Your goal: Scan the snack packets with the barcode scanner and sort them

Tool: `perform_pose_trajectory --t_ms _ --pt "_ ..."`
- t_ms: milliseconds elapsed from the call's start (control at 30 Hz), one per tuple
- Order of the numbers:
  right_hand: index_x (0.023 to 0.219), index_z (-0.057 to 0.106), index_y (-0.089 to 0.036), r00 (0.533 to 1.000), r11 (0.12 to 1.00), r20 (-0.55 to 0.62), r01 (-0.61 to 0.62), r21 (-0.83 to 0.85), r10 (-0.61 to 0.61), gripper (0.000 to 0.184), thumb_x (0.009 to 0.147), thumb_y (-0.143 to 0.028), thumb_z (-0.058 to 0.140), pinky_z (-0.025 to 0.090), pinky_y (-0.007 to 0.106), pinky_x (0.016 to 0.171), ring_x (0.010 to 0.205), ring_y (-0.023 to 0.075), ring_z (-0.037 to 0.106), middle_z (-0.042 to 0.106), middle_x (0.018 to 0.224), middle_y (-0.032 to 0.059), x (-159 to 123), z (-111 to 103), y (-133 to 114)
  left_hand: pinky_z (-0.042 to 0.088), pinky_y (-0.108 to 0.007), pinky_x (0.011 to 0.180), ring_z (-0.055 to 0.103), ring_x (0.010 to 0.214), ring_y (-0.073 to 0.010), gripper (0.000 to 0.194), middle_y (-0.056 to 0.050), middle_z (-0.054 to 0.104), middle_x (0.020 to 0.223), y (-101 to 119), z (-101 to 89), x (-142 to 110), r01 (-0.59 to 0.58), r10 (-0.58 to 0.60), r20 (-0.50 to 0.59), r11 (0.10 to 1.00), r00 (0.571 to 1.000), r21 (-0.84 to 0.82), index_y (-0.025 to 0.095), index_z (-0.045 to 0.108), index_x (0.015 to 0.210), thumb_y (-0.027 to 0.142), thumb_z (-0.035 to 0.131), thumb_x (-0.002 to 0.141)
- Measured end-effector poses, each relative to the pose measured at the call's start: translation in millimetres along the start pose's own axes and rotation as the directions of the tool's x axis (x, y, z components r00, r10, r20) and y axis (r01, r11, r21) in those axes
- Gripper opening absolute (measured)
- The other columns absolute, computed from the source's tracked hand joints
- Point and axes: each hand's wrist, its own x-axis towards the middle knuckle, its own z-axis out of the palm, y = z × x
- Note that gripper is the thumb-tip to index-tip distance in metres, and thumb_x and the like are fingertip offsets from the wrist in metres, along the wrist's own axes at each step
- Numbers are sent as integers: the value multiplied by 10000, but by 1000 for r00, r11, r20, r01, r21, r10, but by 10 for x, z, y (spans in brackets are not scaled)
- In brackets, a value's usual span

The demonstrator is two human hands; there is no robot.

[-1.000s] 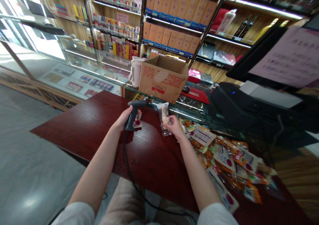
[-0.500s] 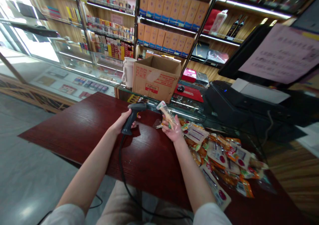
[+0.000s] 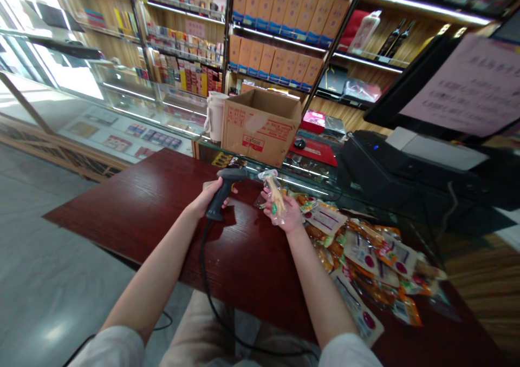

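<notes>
The left hand (image 3: 201, 200) is gripping a barcode scanner (image 3: 221, 199) above the desk (image 3: 122, 215), while the right hand (image 3: 288, 218) is pinching a clear snack packet (image 3: 275, 196) upright; scanning seems underway, so the packet's barcode needs facing the scanner.

Two bare forearms (image 3: 154, 275) enter from the bottom corners of the frame, slim and smooth, with nothing worn on the wrists. They end in the left hand (image 3: 202, 203) near the centre and the right hand (image 3: 289, 219) just to its right. A loose, pale grey left sleeve (image 3: 108, 348) fills the lower left corner, and a matching right sleeve (image 3: 345, 353) sits at the lower right. Both have wide, plain openings. At bottom centre, soft beige cloth (image 3: 195, 323) looks like trouser legs, though the frame cuts it off.
</notes>
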Motion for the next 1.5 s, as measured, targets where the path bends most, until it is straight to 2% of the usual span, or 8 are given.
perform_pose_trajectory --t_ms 167,333,467,600,700,767,967,1500 --pt "1175 576 -221 998 999 -55 24 25 -22 476 781 -441 426 521 437 762 848 238 640 682 1123 117 13 -4 11 468 -242 400 596 493 -127 530 -149 725 912 9 4 -10 -6 3 56 998 998 61 74 616 1167 525 600 889" --pt "957 616 -208 971 994 -239 35 108 -8 307 815 -459 511 556 424 769 707 200 619 660 820 61 123 -20 92 470 -238 398 598 488 -134 552 -132 721 844 -6 25 -14 -27 21 77 997 997 78 77 602 1187 526 631 868" --pt "1142 576 -238 916 964 -334 157 -212 -223 457 761 -486 627 556 377 754 721 174 609 615 879 20 178 30 195 474 -235 396 582 470 -117 503 -143 729 899 0 49 -23 -20 17 50 998 999 58 81 604 1184 497 594 902" --pt "1307 503 -228 796 626 -288 142 -767 -533 730 659 -431 772 527 405 812 884 241 632 623 1015 54 119 143 225 468 -238 392 580 465 -125 500 -135 720 824 8 43 -17 -4 3 33 999 999 54 52 623 1120 503 579 909" --pt "1437 371 -208 753 379 -230 28 -925 -616 912 665 -434 802 513 438 828 962 301 643 632 1063 94 70 226 224 474 -245 401 585 473 -136 505 -127 714 789 0 17 -5 -10 7 60 998 998 58 52 630 1109 510 589 901" --pt "1446 348 -188 763 286 -198 -18 -958 -616 913 691 -439 797 511 445 825 988 319 646 630 1092 118 60 263 231 476 -247 400 588 478 -135 503 -135 722 834 -7 2 0 -24 20 73 998 997 61 62 627 1126 508 599 894" --pt "1172 547 -200 800 136 -134 -67 -988 -585 531 742 -393 791 512 393 826 1037 286 622 622 1139 112 57 306 250 477 -241 397 584 479 -128 501 -139 726 863 -5 13 -5 3 -7 70 998 998 66 75 621 1148 508 597 897" --pt "1404 460 -204 898 -47 -159 -195 -980 -410 550 895 -322 632 528 391 818 1042 298 663 632 1272 155 -7 462 226 412 -202 374 457 423 -60 581 -30 619 723 -107 92 3 -59 32 270 994 962 90 105 577 1103 599 666 810"
